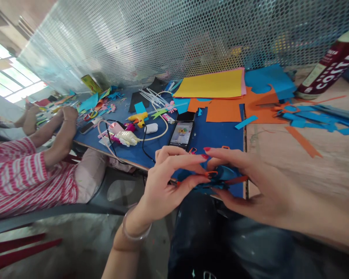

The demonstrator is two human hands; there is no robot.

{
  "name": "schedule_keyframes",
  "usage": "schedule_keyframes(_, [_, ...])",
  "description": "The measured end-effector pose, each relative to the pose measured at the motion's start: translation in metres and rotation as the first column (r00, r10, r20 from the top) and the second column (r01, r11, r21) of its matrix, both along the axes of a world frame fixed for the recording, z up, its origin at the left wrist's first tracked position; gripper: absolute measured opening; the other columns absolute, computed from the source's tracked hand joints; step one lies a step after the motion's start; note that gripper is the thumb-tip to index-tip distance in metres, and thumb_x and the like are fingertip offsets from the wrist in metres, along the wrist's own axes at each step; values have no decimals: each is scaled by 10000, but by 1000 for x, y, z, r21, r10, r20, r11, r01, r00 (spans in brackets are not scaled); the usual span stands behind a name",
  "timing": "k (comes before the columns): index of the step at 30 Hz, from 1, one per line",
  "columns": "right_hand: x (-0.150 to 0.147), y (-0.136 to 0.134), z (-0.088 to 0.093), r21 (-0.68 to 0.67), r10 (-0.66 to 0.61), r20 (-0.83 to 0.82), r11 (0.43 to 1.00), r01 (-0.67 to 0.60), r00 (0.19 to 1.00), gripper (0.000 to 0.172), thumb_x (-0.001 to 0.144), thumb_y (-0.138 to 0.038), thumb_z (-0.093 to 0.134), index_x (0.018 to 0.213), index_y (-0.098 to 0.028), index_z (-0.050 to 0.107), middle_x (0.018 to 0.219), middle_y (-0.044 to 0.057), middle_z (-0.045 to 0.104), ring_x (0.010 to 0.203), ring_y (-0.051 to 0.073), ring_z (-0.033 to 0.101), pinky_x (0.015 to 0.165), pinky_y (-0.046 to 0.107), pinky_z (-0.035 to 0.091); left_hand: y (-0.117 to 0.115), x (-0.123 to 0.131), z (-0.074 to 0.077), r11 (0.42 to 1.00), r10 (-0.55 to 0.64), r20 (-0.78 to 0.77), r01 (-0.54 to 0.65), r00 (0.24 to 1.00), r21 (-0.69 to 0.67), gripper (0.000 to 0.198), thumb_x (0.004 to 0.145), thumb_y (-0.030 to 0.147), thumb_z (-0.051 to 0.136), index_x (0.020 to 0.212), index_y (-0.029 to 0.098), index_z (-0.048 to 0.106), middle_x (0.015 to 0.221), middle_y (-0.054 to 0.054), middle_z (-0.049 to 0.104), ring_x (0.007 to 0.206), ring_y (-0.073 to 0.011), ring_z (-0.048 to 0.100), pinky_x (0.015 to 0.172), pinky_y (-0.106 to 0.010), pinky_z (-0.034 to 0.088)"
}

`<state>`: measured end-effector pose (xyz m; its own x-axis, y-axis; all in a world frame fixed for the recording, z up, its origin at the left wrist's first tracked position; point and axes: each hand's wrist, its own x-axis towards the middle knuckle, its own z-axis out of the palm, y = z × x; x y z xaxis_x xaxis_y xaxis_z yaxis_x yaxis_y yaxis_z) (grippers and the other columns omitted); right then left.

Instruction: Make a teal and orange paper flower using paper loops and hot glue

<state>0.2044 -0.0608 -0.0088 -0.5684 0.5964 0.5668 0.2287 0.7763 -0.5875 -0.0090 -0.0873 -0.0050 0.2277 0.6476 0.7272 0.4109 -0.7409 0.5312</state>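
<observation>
While both hands meet at the near edge of the blue tabletop [218,133], I can make out a blue-and-orange paper piece [225,173] between them, just above the wearer's lap. From where I watch, the left hand [165,178] pinches the left end of that piece between thumb and fingers, beside a small orange loop [211,174]. The right hand [258,186] curves around the other end, forefinger arched above and thumb below; I cannot tell whether its fingers press on the paper, since the piece is dark and partly hidden there. A clear bracelet [137,229] circles the left wrist.

Just beyond the left hand I see a phone [182,135] with its screen lit, lying flat. Farther left are a white case [151,128], a yellow glue gun [139,119] and a white power strip [127,137] among cables. Behind the phone lie a yellow sheet [209,84] and cut orange sheets [223,112], with a blue sheet [270,79] to their right. On the wooden surface [279,162] I find blue paper strips [317,116] heaped before a dark red bottle [328,66] that reads COSTA. Along the back runs a perforated metal panel [163,42], and at far left sits a co-worker in a red-and-white striped top [31,166].
</observation>
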Motion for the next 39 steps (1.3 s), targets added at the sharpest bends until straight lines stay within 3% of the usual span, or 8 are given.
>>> schedule_keyframes(4, [0, -1, 0, -17, -4, -6, 1000, 4, 1000, 721, 808, -72, 601, 1448, -343, 408, 1163, 27, 686, 936, 160, 704, 669, 209, 616, 2, 0, -1, 999, 5, 11, -5, 1000, 36, 426, 837, 222, 781, 1232, 280, 630, 824, 2, 773, 935, -206, 626, 833, -361, 500])
schedule_keyframes(8, [-1, 0, 0, -58, 27, -21, 998, -28, 999, 748, 809, -62, 598, 1464, -354, 384, 1090, 18, 678, 927, 154, 707, 675, 198, 625, 2, 0, -2, 999, -23, 71, 19, 997, 43, 434, 826, 250, 791, 1233, 264, 641, 1092, -38, 752, 1041, -199, 652, 894, -348, 549])
schedule_keyframes(11, [-2, 0, 1, -63, 31, -52, 997, -34, 998, 743, 810, -55, 591, 1455, -366, 391, 1087, 12, 658, 940, 138, 689, 657, 162, 616, -1, 0, -2, 990, -53, 146, 70, 988, -119, 641, 783, 365, 823, 1355, 245, 560, 1260, -95, 679, 1106, -219, 663, 929, -349, 572])
schedule_keyframes(14, [-2, 1, 2, -75, 33, -87, 996, -40, 996, 747, 817, -51, 599, 1457, -373, 386, 1108, 13, 638, 953, 131, 680, 672, 159, 618, -6, 1, -5, 937, -47, 151, 96, 987, -336, 892, 684, 363, 893, 1449, 251, 449, 1158, -85, 699, 1012, -221, 707, 856, -331, 614])
schedule_keyframes(17, [-2, 2, 4, -127, 31, -98, 991, -44, 995, 758, 825, -57, 602, 1467, -381, 362, 1119, 5, 625, 963, 120, 676, 685, 149, 615, -8, 3, -10, 907, -9, 125, 61, 992, -416, 771, 760, 231, 833, 1432, 276, 459, 1055, -54, 720, 917, -203, 730, 784, -313, 634])
schedule_keyframes(25, [-4, 5, 10, -328, -100, -145, 944, 47, 984, 690, 824, -252, 720, 1436, -314, 409, 1024, 3, 659, 785, 117, 684, 602, 175, 611, -7, 8, -18, 942, 74, 143, -22, 987, -336, 682, 804, 198, 791, 1410, 291, 494, 1108, -70, 721, 930, -214, 737, 771, -310, 644])
schedule_keyframes(30, [-7, 3, 9, -372, -119, -193, 928, 39, 974, 640, 820, -211, 687, 1407, -308, 450, 943, 2, 682, 833, 160, 708, 601, 220, 625, -8, 10, -19, 938, 29, 159, 28, 987, -346, 654, 845, 182, 740, 1430, 291, 467, 1013, -37, 744, 839, -185, 745, 734, -298, 652])
schedule_keyframes(39, [-11, -2, 26, -451, -135, -183, 892, 39, 974, 643, 799, -201, 661, 1391, -250, 416, 879, -4, 665, 788, 154, 696, 602, 231, 619, -10, 12, -20, 947, 69, 134, -23, 989, -321, 673, 815, 212, 780, 1416, 296, 490, 1017, -55, 738, 898, -224, 736, 709, -322, 646])
